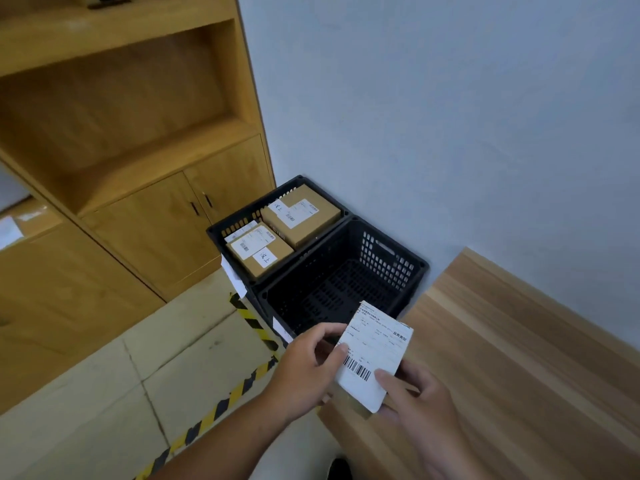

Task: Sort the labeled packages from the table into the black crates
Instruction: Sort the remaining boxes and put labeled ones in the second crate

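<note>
In the head view, the package (pixel 372 355) is off the table (pixel 502 358) and held in the air with both hands. It hangs over the table's corner and the front rim of the near crate (pixel 384 261). Its white label is tilted up toward the camera, and a strip of brown card shows along its lower edge.

The step in hand looks like reading the label to choose a crate. To do this well, keep the label face up and steady until the destination is read. Then match it against the tags on the two boxes (pixel 301 216) in the far crate (pixel 242 216). No package shows in the near crate, so either crate could take this one. The far crate has little room left, so a package going there would need to be laid on top of the boxes. In either crate, lower it flat with the label up rather than dropping it from this height.

The left hand (pixel 308 365) reaches in from the lower left. It grips the package's left edge, with the thumb on the label and the fingers curled over the far side. The right hand (pixel 415 400) grasps the lower right corner, with the thumb pressed on the label beside the barcode and the fingers underneath. Both wrists are raised clear of the table.
</note>
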`<state>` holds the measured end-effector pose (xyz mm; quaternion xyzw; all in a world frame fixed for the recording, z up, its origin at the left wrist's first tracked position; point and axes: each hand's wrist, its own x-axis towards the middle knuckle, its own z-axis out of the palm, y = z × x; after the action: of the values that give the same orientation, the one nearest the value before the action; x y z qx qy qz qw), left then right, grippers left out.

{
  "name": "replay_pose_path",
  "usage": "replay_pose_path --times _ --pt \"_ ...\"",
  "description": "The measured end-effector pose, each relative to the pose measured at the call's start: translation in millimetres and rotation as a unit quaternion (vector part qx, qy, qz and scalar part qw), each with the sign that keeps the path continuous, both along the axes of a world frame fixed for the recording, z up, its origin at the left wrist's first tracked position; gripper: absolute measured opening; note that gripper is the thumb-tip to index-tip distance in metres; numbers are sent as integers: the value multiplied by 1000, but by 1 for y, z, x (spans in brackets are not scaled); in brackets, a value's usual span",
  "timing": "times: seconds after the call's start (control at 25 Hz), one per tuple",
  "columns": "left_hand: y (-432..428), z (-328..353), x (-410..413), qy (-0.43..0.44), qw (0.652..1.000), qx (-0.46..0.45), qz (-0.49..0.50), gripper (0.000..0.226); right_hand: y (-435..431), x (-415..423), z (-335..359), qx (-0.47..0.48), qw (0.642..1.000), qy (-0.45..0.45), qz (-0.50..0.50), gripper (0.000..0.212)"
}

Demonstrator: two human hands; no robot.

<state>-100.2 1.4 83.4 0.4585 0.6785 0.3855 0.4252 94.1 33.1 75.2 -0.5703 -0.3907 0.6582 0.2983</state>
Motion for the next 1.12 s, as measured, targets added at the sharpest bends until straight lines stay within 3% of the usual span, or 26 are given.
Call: replay_pose_path --times 0.28,0.64,0.92,1.12 --pt "66 -8 -73 -18 996 -46 -71 22 50 -72 -15 -16 998 -50 -30 46" --pt "179 -77 -213 38 973 -90 -210 19 123 -216 -62 -90 982 -123 -110 67" --pt "221 -149 -248 46 956 -173 -234 40 173 -281 -120 -135 961 -176 -165 67" --pt "239 -231 -240 60 943 -235 -229 60 206 -292 -226 -173 954 -172 -176 62"
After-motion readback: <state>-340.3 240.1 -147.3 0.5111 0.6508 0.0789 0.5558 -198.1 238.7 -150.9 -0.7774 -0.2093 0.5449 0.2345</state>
